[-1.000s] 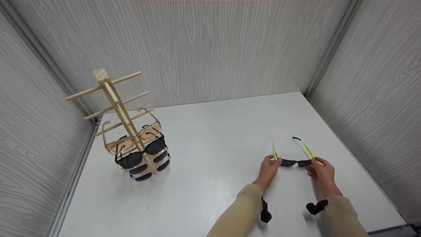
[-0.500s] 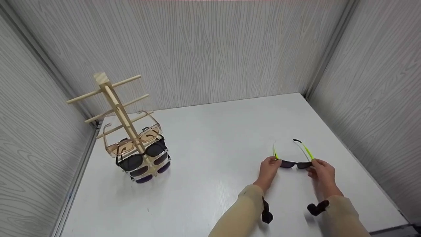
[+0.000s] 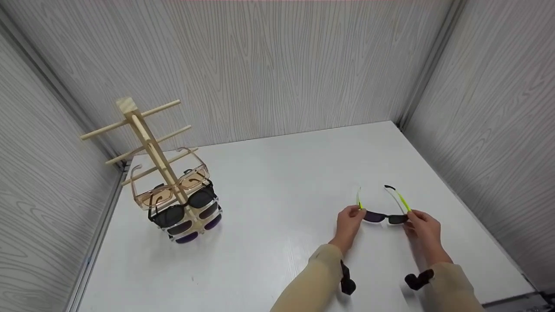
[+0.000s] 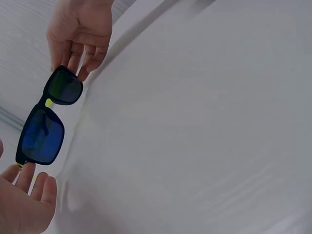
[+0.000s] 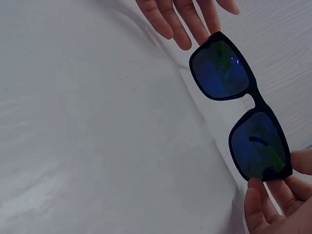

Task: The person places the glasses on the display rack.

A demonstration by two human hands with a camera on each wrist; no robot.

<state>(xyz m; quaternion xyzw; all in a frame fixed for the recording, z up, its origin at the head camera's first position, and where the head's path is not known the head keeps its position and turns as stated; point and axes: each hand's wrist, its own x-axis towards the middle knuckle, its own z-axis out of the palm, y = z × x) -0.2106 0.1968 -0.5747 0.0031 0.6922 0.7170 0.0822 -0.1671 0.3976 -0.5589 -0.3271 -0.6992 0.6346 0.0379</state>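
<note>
A pair of sunglasses (image 3: 374, 217) with a black front and neon-yellow temples is held between both hands at the right side of the table. My left hand (image 3: 348, 225) pinches the left end of the front near the hinge, and my right hand (image 3: 427, 229) grips the opposite end. Both temples are unfolded and point away from me; the right temple (image 3: 402, 200) ends in a black tip. In the left wrist view the dark lenses (image 4: 43, 136) reflect blue and green. The right wrist view shows fingertips at both outer corners of the frame (image 5: 258, 100).
On the left of the white table (image 3: 269, 195) stands a wooden display rack (image 3: 149, 143) with crossbars. Several glasses hang low on it, including a clear peach pair (image 3: 157, 197) above a black pair (image 3: 170, 216). Bare upper crossbars (image 3: 104, 129) stick out sideways. Grey wood-grain panels (image 3: 277, 69) enclose the table.
The sunglasses have tilted slightly, so more of their lenses shows. Both hands keep their hold at the two ends. The whole head view has shifted a little.
</note>
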